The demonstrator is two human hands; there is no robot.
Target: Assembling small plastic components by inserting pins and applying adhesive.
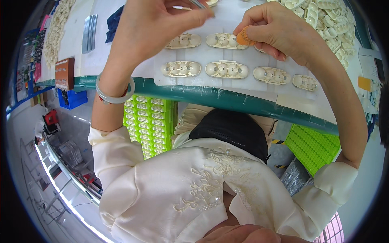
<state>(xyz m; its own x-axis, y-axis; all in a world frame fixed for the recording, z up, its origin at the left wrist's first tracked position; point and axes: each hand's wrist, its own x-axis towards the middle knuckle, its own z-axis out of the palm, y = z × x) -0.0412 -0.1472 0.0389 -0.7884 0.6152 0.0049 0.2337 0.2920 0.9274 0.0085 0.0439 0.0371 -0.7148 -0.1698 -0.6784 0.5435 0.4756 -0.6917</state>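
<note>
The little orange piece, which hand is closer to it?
The right hand. Its fingertips pinch the little orange piece just above the cream oval parts. The left hand is off to the left, holding thin metal tweezers, apart from the orange piece.

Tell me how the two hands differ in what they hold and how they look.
The left hand pinches a thin metal tool, likely tweezers, while the right hand holds a small orange piece. The left wrist wears a pale bangle; the right wrist is bare. The left hand is above the upper row's left part; the right hand is beside the middle one. Both work over the cream oval parts on the white mat.
</note>
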